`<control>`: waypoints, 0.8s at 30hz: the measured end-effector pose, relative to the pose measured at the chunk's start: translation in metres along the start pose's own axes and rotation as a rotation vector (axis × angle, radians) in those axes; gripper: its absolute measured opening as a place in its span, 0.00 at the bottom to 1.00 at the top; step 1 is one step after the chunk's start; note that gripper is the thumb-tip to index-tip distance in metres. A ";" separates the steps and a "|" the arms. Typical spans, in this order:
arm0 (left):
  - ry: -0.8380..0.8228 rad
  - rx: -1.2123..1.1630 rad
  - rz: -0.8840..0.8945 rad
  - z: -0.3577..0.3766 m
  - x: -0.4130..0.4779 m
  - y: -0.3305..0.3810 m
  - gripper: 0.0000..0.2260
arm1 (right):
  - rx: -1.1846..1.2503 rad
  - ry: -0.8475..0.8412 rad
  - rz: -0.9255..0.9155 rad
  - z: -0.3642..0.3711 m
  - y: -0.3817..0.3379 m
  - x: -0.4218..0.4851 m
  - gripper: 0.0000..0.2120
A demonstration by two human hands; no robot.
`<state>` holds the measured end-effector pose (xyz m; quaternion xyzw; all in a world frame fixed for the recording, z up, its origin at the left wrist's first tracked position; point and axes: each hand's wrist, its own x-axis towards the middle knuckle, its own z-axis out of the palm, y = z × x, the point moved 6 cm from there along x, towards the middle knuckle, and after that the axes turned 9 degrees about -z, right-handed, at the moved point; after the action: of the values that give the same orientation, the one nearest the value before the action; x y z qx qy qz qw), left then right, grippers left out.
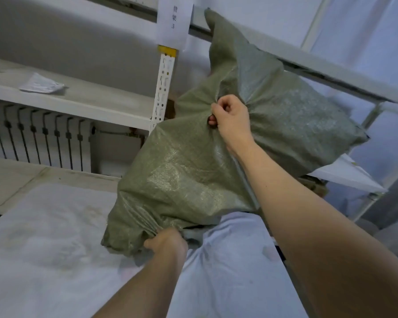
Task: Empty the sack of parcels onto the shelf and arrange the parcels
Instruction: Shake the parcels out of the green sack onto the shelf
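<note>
Sack (193, 171): green woven fabric, hanging in the air in front of the shelf (90, 104), tilted, with both hands gripping it. Its upper tip is reaching up to the grey rail (331, 70). Its bulging right end is lying over a white parcel (345, 174), whose flat corner is sticking out beneath it. Which end is the mouth cannot be told.

Right hand (232, 118): fingers are curling tight round a bunched fold near the middle of the sack, and creases are radiating from the grip. The arm is reaching up from the lower right.

Left hand (168, 242): it is clamping on the gathered lower edge of the sack, thumb to the left, and the fabric is pleating above the knuckles.

Shelf: a white board is running along the left and meeting a perforated white post (163, 88) with a yellow tag at its top. A second parcel (41, 84), a flat white printed mailer, is lying on this board, well apart from the sack.

Other items: a paper label (174, 19) bearing characters and the figure 3 is hanging above the post. A ribbed radiator (39, 138) is standing below the board. A pale sheet (44, 237) is covering the surface beneath the left hand.
</note>
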<state>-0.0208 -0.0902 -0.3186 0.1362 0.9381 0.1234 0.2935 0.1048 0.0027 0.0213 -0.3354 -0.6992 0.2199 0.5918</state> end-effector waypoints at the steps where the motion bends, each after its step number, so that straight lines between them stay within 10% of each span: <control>1: 0.028 0.088 0.289 -0.008 -0.026 0.016 0.46 | -0.010 -0.032 0.014 0.002 0.008 -0.003 0.11; 3: -0.095 0.327 0.638 0.019 -0.046 0.034 0.23 | -0.020 -0.091 0.060 0.005 0.027 -0.014 0.10; 4: -0.200 0.316 0.439 0.023 -0.039 0.031 0.21 | -0.025 -0.121 0.085 0.006 0.039 -0.019 0.10; 8: -0.172 0.615 0.529 0.033 -0.029 0.035 0.23 | -0.015 -0.177 0.131 0.003 0.067 -0.029 0.09; 21: -0.326 0.453 0.377 0.134 0.104 0.069 0.23 | -0.001 -0.410 0.067 0.041 0.068 -0.017 0.06; 24: -0.332 0.356 0.304 0.059 0.054 0.040 0.19 | -0.007 -0.451 0.046 0.062 0.066 -0.015 0.08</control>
<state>-0.0218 -0.0257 -0.3811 0.3431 0.8528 -0.0248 0.3928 0.0596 0.0420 -0.0475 -0.2958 -0.8068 0.3003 0.4139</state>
